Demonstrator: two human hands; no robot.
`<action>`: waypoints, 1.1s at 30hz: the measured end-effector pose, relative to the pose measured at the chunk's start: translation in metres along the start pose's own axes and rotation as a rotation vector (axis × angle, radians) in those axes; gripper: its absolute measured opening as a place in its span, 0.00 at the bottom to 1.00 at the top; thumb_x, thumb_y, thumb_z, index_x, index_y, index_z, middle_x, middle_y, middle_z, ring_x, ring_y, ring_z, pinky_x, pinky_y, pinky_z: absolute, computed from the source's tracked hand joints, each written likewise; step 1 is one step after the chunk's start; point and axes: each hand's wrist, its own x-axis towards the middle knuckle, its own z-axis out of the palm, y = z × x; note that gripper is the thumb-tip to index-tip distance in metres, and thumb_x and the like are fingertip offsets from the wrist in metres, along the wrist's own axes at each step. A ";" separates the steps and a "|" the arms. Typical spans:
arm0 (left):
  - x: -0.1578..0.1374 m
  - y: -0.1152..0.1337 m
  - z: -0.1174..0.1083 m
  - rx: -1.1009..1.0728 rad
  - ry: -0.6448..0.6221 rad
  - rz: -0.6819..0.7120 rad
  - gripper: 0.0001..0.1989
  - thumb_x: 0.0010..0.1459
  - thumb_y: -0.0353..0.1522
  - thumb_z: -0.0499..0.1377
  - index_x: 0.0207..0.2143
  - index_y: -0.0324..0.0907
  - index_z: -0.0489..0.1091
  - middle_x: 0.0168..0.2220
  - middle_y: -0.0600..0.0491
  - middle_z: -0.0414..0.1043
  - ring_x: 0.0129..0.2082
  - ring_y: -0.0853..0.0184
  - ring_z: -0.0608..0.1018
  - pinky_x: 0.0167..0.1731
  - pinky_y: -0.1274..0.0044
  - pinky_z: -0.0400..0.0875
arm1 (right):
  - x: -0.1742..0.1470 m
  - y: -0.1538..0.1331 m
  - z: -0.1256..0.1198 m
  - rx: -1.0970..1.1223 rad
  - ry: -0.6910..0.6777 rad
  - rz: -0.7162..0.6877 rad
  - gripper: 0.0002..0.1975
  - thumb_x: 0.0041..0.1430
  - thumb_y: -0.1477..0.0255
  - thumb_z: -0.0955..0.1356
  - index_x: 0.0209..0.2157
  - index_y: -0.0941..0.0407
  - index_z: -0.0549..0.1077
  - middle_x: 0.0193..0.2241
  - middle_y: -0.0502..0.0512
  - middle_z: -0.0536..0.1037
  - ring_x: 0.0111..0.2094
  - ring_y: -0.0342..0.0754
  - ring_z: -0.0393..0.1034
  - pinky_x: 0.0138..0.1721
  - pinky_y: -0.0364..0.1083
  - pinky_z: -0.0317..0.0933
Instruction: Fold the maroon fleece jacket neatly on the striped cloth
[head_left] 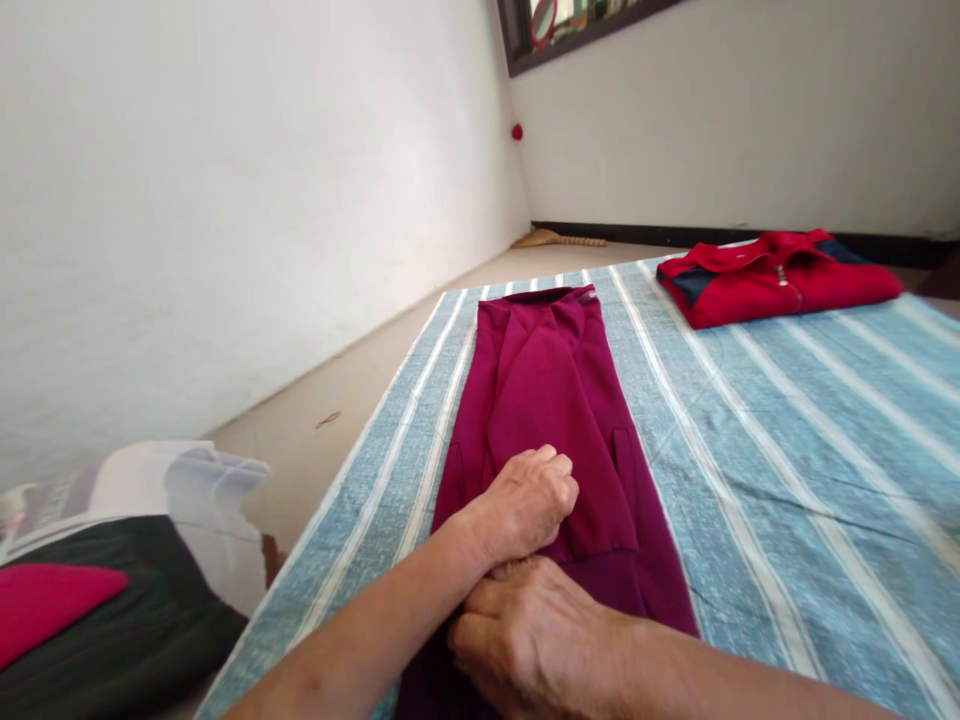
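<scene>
A magenta jacket [540,380], folded long and narrow, lies on a blue-and-white striped sheet [720,470]. Its collar end points away from me, and a sleeve runs down its front to a cuff. My left hand [529,500] is closed on the jacket around its middle, fingers curled into the cloth. Just nearer to me, my right hand [536,630] is also closed, low on the jacket, its knuckles bent; the two hands touch or nearly touch. The cloth under the fingers is hidden.
A folded red and navy zip-up jacket [780,280] sits at the far right of the sheet. At lower left are a plastic bag [165,490] and dark cloth [127,600] with a pink piece. White walls [255,200] stand on the left and behind; a broom [559,239] lies in the corner.
</scene>
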 end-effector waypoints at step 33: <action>-0.007 -0.015 0.002 -0.289 0.028 -0.101 0.06 0.57 0.30 0.58 0.28 0.41 0.71 0.30 0.53 0.69 0.32 0.68 0.72 0.34 0.77 0.66 | 0.004 0.002 -0.002 -0.064 0.031 -0.080 0.05 0.51 0.74 0.67 0.25 0.57 0.66 0.24 0.49 0.69 0.23 0.42 0.55 0.27 0.46 0.53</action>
